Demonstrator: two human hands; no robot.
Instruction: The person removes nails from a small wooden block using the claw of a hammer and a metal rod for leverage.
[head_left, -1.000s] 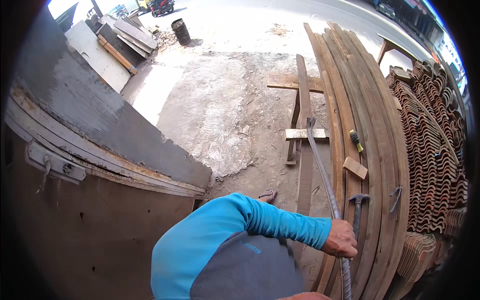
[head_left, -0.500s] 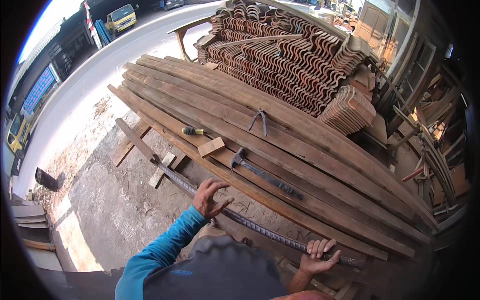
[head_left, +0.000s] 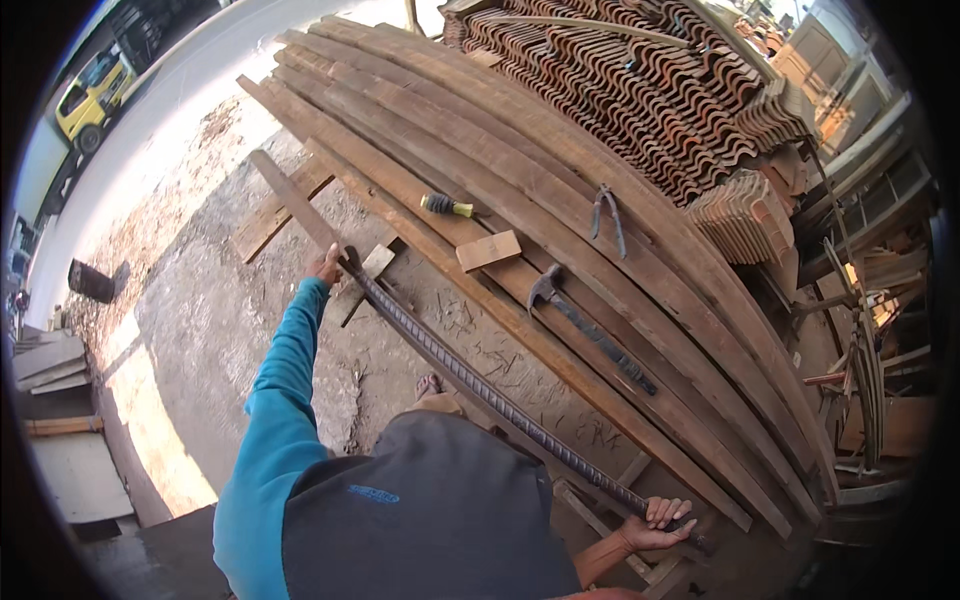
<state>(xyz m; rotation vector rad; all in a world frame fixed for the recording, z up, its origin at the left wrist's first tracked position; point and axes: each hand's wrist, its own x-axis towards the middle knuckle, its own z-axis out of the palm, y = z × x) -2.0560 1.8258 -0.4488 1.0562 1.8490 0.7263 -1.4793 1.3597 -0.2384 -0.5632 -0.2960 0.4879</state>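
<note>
A long ribbed steel pry bar (head_left: 480,395) lies slantwise along a narrow wooden plank (head_left: 288,197), its hooked tip by the plank's far part. My right hand (head_left: 660,524) is wrapped round the bar's near end. Far along the plank, my left hand (head_left: 326,268) has its fingers closed at the plank's edge, right beside the bar's tip; its fingertips are partly hidden. On the boards to the right rest a claw hammer (head_left: 590,328), a small wooden block (head_left: 489,251), a screwdriver (head_left: 446,205) with a black and yellow handle, and pincers (head_left: 609,220).
Long wooden boards (head_left: 520,180) lie side by side along the right. Behind them rises a stack of clay roof tiles (head_left: 610,90). Short wood pieces (head_left: 265,225) lie under the plank. Scrap timber (head_left: 870,370) leans at far right; a yellow truck (head_left: 92,103) stands by the road.
My left hand has moved from above the middle of the bar out to its far tip and closed there. My right hand keeps hold of the near end. The view has shifted.
</note>
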